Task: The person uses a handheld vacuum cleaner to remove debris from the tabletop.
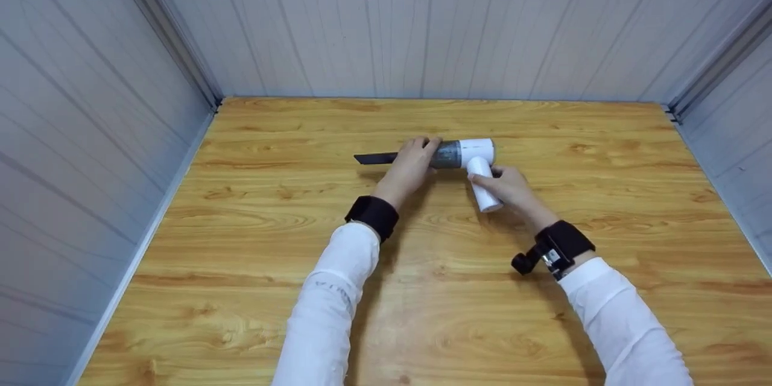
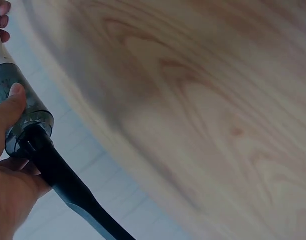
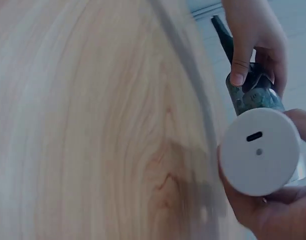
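Arms: we see both forearms in white sleeves reaching from the near edge toward the table's middle, each with a black wrist strap (image 1: pixel 374 216).
Right hand: our right hand (image 1: pixel 511 188) comes in from 5 o'clock, its fingers curled round the white cylindrical handle (image 1: pixel 484 189) of a small handheld vacuum cleaner with a white body, a smoky transparent dust cup and a black flat nozzle (image 1: pixel 459 154); in the right wrist view the handle's round end cap (image 3: pixel 259 151) faces the camera, cradled in the palm.
Left hand: our left hand (image 1: pixel 411 164) comes from 7 o'clock and grips the transparent dust cup (image 2: pixel 22 107), thumb (image 2: pixel 9 106) pressed on its side where the black nozzle (image 2: pixel 63 184) joins.
Vacuum: it sits at the table's centre, nozzle tip (image 1: pixel 368 158) pointing to 9 o'clock; we cannot tell whether it rests on the wood or is held just above it.
Surroundings: a light wooden table (image 1: pixel 422 289) carries all this; grey panelled walls (image 1: pixel 422 18) close it in at 9, 12 and 3 o'clock.
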